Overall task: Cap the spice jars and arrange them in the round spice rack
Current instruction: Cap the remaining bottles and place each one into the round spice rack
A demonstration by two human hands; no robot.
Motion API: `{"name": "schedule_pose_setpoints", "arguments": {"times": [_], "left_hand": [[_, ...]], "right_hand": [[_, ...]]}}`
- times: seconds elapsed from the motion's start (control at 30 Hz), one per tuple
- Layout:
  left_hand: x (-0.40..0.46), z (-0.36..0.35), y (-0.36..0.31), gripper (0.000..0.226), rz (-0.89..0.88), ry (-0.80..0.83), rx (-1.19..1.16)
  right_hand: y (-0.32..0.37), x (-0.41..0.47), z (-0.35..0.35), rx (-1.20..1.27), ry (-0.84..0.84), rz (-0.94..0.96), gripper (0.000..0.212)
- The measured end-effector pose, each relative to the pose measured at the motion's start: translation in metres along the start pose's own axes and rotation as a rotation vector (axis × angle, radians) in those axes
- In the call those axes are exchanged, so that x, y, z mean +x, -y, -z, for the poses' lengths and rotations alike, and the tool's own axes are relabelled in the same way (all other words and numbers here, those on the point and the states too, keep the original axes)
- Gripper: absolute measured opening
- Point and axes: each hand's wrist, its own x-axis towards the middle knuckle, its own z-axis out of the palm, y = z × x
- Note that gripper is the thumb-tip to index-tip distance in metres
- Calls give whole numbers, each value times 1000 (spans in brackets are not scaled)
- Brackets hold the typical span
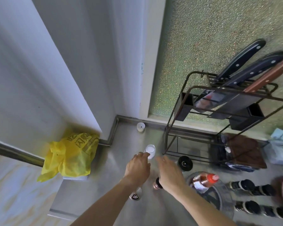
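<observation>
On steel counter [103,173], left hand [137,167] touching round glass jar [150,150] of white powder, grip unclear, right hand [169,174] relaxed, empty.

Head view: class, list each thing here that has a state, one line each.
White jar: uncapped, upright.
Black lid: off, lying on counter.
Racked jars: capped.
Red-topped bottle: capped.
Knives: stowed, handles up.
Left hand: touches white jar.
Right hand: blurred, holding nothing.

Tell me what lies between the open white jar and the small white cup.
Only bare steel counter, in the head view, between jar and cup.
</observation>
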Motion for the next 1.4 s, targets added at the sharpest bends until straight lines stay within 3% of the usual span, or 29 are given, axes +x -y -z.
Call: {"name": "schedule_pose_setpoints", "arguments": {"times": [0.2, 0.33, 0.47, 0.6, 0.8, 0.97, 1.07, 1.23, 1.4], "left_hand": [[51, -2, 11, 53, 27, -2, -100], [82, -18, 23, 52, 65, 29, -159], [101, -30, 36, 35, 69, 53, -228], [107, -23, 55, 40, 51, -71, -228], [103, 7, 88, 38, 113, -293, -328], [92, 15, 97, 54, 160, -325, -352], [77, 27, 87, 54, 166, -373, -386], [35, 64, 55, 51, 93, -522, -495], [-9, 114, -1, 47, -105, -597, -607]], "right_hand": [[22, 86, 9, 156, -199, 45, 35], [28, 155, 5, 122, -144, 11, 39], [30, 208, -9, 27, -14, 46, 43], [35, 238, -15, -98, 68, 50, 56], [37, 259, -31, -69, 66, 28, 40], [42, 235, -35, 3, -12, 21, 19], [43, 205, -24, 103, -50, 19, 25], [40, 133, 51, 421, -142, 89, 57], [36, 53, 154, 796, -147, 185, 37]]}}
